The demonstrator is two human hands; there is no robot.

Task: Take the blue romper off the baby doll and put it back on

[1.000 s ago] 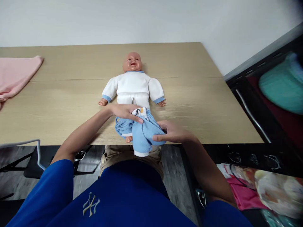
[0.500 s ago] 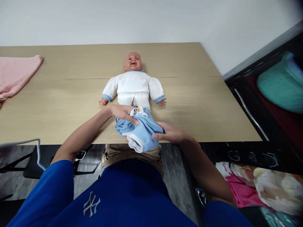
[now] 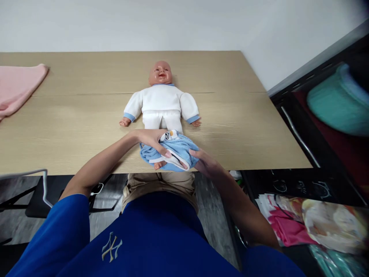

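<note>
A baby doll (image 3: 161, 98) in a white top with blue cuffs and white trousers lies on its back, head toward the wall. Bunched over its lower legs is a light-blue garment (image 3: 178, 146) with white trim, probably small trousers. My left hand (image 3: 155, 141) grips the garment from the left, thumb on top along the white edge. On the right side, my right hand (image 3: 201, 159) holds it with the thumb over the cloth and the other fingers mostly hidden. One doll foot (image 3: 159, 165) shows below the garment; the other leg end is largely covered.
The wooden table (image 3: 245, 127) ends just in front of my body. A pink cloth (image 3: 20, 86) lies at its left. To the right stands a dark shelf with a teal basket (image 3: 337, 102) and, lower down, several bagged items (image 3: 331, 223). A white cable (image 3: 44, 184) hangs at left.
The garment's white-edged opening, which hung past the table edge toward me, is now folded up and flattened between my hands. My right thumb has shifted up slightly, and a doll foot shows more clearly.
</note>
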